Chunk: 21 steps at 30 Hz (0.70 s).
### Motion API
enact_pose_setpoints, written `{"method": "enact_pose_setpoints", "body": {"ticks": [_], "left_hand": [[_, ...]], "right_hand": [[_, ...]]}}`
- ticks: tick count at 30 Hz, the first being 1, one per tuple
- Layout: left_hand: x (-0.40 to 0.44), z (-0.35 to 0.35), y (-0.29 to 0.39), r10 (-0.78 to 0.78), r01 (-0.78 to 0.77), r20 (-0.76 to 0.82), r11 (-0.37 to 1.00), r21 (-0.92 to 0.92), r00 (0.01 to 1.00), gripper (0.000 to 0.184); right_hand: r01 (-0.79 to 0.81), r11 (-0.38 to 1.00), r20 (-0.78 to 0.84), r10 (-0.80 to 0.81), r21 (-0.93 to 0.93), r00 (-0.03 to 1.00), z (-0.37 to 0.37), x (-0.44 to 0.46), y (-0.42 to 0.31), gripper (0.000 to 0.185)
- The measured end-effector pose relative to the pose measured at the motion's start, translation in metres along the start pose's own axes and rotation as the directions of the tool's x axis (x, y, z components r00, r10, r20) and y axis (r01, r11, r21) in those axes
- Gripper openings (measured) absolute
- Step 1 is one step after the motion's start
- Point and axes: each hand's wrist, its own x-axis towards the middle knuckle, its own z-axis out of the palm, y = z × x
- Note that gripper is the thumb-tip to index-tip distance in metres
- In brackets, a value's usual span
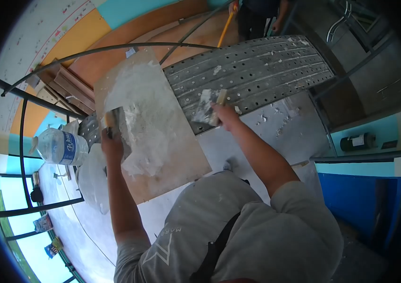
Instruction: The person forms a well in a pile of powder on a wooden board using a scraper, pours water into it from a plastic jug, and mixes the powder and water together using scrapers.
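Observation:
My left hand (111, 143) is closed around the wooden handle of a plastering trowel (125, 137). Its wide flat blade rests at the left side of a pale mass of plaster (137, 111). That plaster is spread over a tan board (188, 165), which lies on a perforated metal platform. My right hand (226, 117) grips a second trowel (204, 107), also wooden-handled, its blade coated with white plaster. This one is over the metal platform, to the right of the board.
The perforated metal platform (257, 70) carries plaster crumbs. Dark scaffold bars (115, 45) cross overhead and left. A large plastic bottle (59, 146) stands left of the board. Another person (259, 19) holds a yellow pole (227, 26) below. A blue cabinet (351, 198) is at right.

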Motion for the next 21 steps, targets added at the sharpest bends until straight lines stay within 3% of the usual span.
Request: {"method": "enact_pose_setpoints", "body": {"ticks": [1,4,8,10,14,15,19,21], "left_hand": [[-0.004,-0.008,-0.008,-0.042,0.036,-0.092,0.997,-0.071,0.995,0.048],[-0.027,-0.023,-0.005,-0.115,0.076,-0.035,0.825,-0.560,0.993,0.052],[-0.049,-0.035,0.022,-0.118,-0.040,-0.144,0.621,-0.783,0.983,0.040],[-0.060,-0.042,0.033,-0.095,-0.078,-0.171,0.608,-0.790,0.981,0.039],[-0.077,-0.042,0.034,-0.055,-0.074,-0.147,0.659,-0.749,0.988,0.028],[-0.078,-0.031,0.015,-0.061,-0.023,-0.103,0.749,-0.662,0.993,0.023],[-0.076,-0.017,-0.005,-0.019,-0.070,-0.128,0.757,-0.650,0.992,0.027],[-0.081,-0.033,0.012,-0.003,-0.061,-0.119,0.843,-0.534,0.993,0.027]], "right_hand": [[-0.021,0.999,0.052,0.020,0.031,0.998,0.014,-0.014,-0.001,0.038],[-0.021,0.987,0.212,-0.013,0.158,0.977,0.079,-0.047,0.000,0.031],[-0.194,0.946,0.329,0.102,0.261,0.939,0.162,-0.057,0.013,0.027],[-0.247,0.938,0.348,0.153,0.243,0.925,0.190,-0.052,0.021,0.027],[-0.262,0.906,0.438,0.097,0.332,0.894,0.222,-0.058,0.025,0.025],[-0.249,0.915,0.440,0.091,0.317,0.893,0.225,-0.062,0.023,0.026],[-0.287,0.898,0.461,0.110,0.334,0.881,0.234,-0.079,0.016,0.029],[-0.307,0.872,0.468,0.104,0.381,0.877,0.236,-0.082,0.018,0.028]]}}
